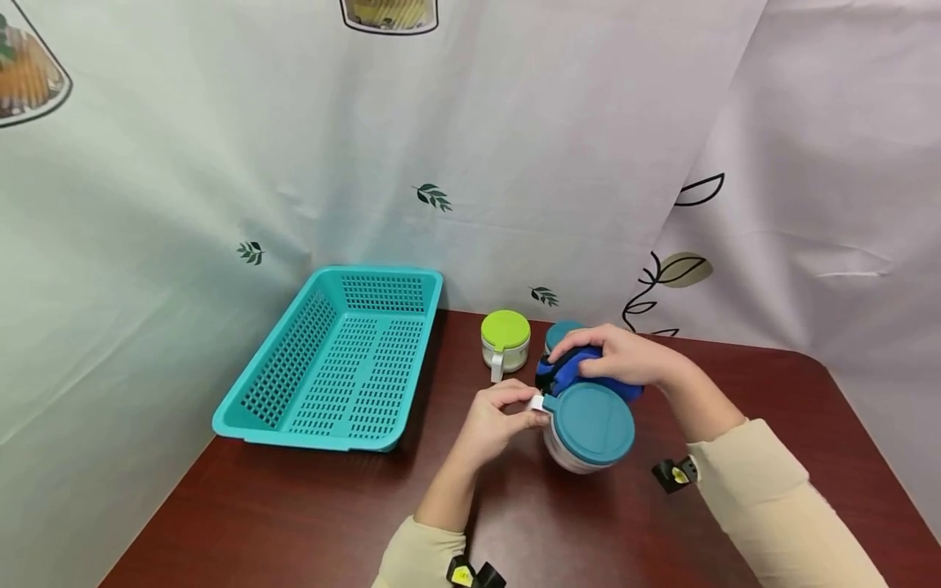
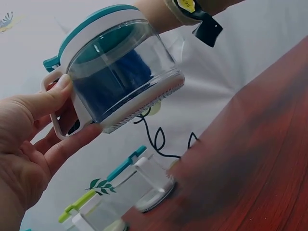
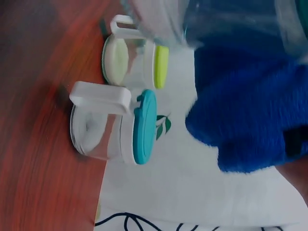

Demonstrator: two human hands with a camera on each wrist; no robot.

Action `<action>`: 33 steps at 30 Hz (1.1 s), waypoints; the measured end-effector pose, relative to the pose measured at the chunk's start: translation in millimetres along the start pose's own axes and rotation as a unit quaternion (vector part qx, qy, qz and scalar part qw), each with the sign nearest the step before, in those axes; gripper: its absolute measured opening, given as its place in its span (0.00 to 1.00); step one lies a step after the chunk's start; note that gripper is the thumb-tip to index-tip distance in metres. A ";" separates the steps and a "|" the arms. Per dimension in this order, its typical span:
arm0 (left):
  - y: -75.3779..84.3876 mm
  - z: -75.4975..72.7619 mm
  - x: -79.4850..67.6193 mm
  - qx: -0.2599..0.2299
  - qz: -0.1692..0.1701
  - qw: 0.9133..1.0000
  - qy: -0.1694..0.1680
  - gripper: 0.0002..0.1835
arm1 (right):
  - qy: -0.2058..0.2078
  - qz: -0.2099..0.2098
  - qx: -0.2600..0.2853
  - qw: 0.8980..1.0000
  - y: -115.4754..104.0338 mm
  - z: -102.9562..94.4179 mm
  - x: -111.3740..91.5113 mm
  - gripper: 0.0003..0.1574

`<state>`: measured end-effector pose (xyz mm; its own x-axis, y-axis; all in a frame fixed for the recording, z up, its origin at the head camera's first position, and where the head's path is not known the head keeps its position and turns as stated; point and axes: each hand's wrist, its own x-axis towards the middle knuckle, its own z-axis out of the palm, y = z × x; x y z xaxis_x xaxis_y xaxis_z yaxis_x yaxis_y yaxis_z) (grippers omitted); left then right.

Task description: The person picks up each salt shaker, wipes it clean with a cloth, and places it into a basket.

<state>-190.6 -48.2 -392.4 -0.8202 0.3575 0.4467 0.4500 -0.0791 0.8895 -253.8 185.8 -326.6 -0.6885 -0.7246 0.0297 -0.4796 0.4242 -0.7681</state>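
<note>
Tabletop [image 1: 294, 506], jar handle [image 2: 82, 110] in left grip [image 1: 491, 423]

Basket [image 1: 360, 367] left of three jars [image 1: 594, 425]

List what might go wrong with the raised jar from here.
The left hand grips the tilted jar by its handle, so it might slip and drop onto the table. The blue cloth in the right hand could nudge it loose. Swinging it back may knock the green-lidded jar or other teal-lidded jar.
</note>
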 end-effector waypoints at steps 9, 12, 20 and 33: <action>-0.9 -13.7 -6.6 0.022 -0.021 0.994 0.101 0.13 | 0.158 0.099 -0.028 0.982 -2.7 9.6 -17.1 0.17; -4.9 -17.1 -5.9 0.005 -0.016 0.989 0.145 0.13 | 0.238 0.145 -0.006 0.960 -7.5 22.8 -21.5 0.17; -32.2 -11.9 1.2 -0.041 -0.022 0.968 0.247 0.15 | 0.443 0.223 0.107 0.862 -27.8 74.5 -20.2 0.19; -25.5 -9.3 -3.4 -0.086 -0.003 0.977 0.197 0.15 | 0.521 0.185 0.121 0.824 -9.7 61.7 -13.3 0.15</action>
<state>-202.6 -56.0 -415.7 -0.9098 -0.0255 0.4142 0.4074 -0.2446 0.8799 -206.4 157.8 -359.0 -0.9176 0.3435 0.2000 -0.0950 0.2991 -0.9495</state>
